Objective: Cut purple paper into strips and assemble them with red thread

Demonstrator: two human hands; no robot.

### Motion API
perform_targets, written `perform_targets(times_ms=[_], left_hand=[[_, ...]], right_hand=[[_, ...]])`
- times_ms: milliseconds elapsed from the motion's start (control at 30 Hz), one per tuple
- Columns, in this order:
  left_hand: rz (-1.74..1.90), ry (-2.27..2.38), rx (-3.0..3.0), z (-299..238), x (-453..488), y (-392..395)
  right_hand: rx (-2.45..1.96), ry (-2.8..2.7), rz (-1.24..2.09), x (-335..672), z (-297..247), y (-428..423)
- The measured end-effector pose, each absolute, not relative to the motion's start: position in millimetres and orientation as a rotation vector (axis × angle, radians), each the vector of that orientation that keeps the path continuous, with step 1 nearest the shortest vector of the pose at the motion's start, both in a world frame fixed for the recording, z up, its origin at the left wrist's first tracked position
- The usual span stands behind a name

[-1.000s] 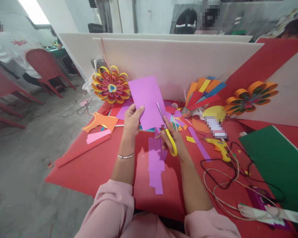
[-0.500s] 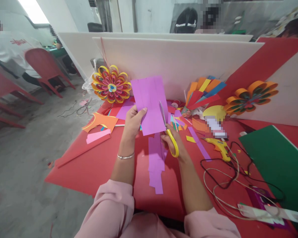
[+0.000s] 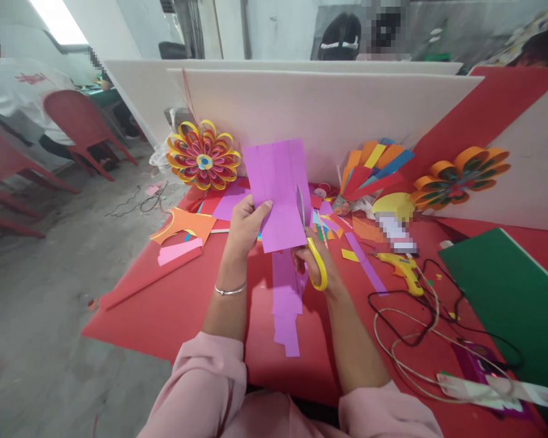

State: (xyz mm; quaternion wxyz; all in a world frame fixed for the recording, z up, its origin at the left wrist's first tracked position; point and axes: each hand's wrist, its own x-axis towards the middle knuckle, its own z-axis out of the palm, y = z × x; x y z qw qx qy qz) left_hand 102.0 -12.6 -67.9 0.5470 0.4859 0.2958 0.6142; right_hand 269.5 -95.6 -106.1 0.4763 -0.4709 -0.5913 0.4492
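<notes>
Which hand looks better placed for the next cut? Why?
Likely the right hand: it holds the yellow-handled scissors, a blade near the right edge of the purple sheet. The left hand grips the sheet's left side.

A pale pink top (image 3: pixel 274 417) shows at the bottom centre of the frame, its cloth plain and matt. Its left sleeve (image 3: pixel 201 380), lower left of centre, is loose and wide, with soft folds and creases below a rounded edge; the right sleeve (image 3: pixel 388 407), at the lower right, is the same plain pink and just as roomy. Around the left wrist, near the centre, sits a thin silver-coloured bracelet (image 3: pixel 230 291) with a small bump towards its left end.
</notes>
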Motion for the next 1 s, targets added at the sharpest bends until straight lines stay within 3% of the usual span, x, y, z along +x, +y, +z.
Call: perform_targets(times_ms=[1000], left_hand=[[1.457, 0.762, 1.119, -70.8, 102.9, -11.9]], right_hand=[[-1.195, -1.325, 1.155, 266.4, -103.4, -99.7]])
